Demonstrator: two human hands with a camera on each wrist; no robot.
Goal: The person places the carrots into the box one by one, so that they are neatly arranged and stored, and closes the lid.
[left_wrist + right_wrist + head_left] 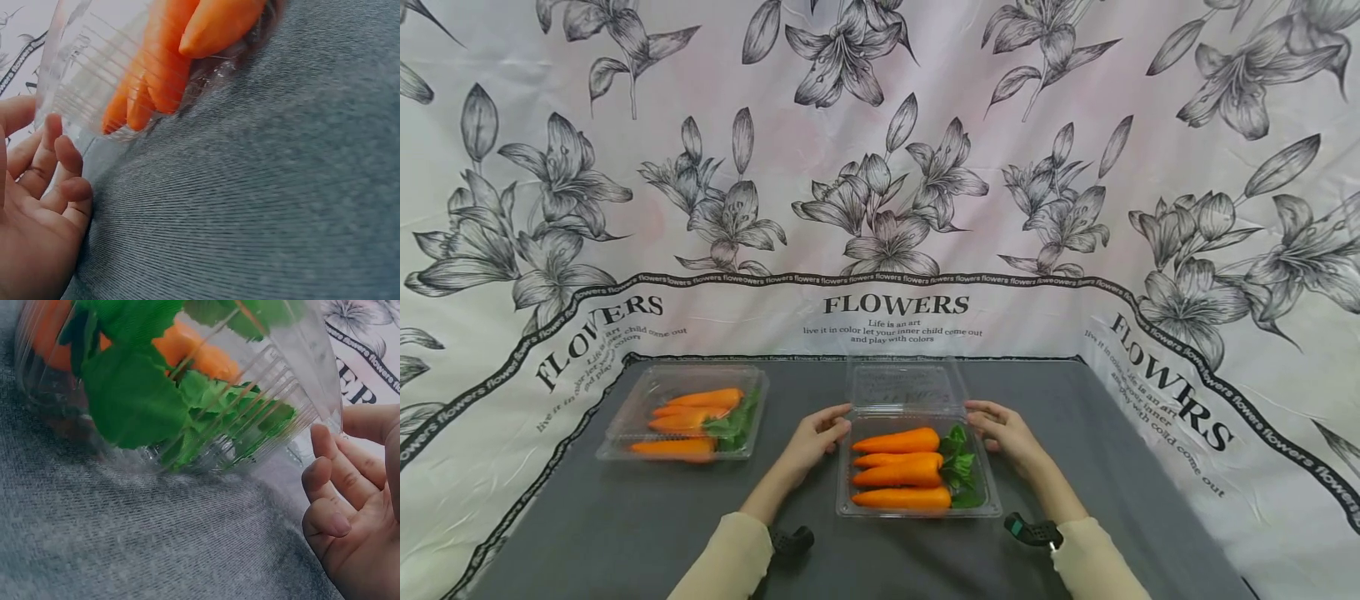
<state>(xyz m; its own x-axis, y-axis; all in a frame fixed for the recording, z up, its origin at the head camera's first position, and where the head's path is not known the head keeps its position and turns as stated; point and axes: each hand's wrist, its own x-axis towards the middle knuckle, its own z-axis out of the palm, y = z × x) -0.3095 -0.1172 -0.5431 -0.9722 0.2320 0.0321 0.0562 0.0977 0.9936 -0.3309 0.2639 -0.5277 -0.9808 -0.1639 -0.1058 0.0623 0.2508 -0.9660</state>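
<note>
In the head view, a clear plastic clamshell container (844,492) sits before me with its lid (907,387) raised at the back. Several orange carrots (898,475) with green leaves (957,462) lie inside, leaves to the right. At the back left corner, my left hand (808,443) pinches the container's edge between thumb and fingertips. My right hand (1011,435) holds the opposite edge at the back right corner the same way. Both wrist views show fingertips at the clear rim, with the other fingers loosely bent.
A second clear container (617,457) with its lid down stands to the left, holding carrots and leaves. The grey tabletop (790,383) runs back to a flower-printed cloth (895,250) at the back and sides. Dark bands (1033,530) sit at both wrists.
</note>
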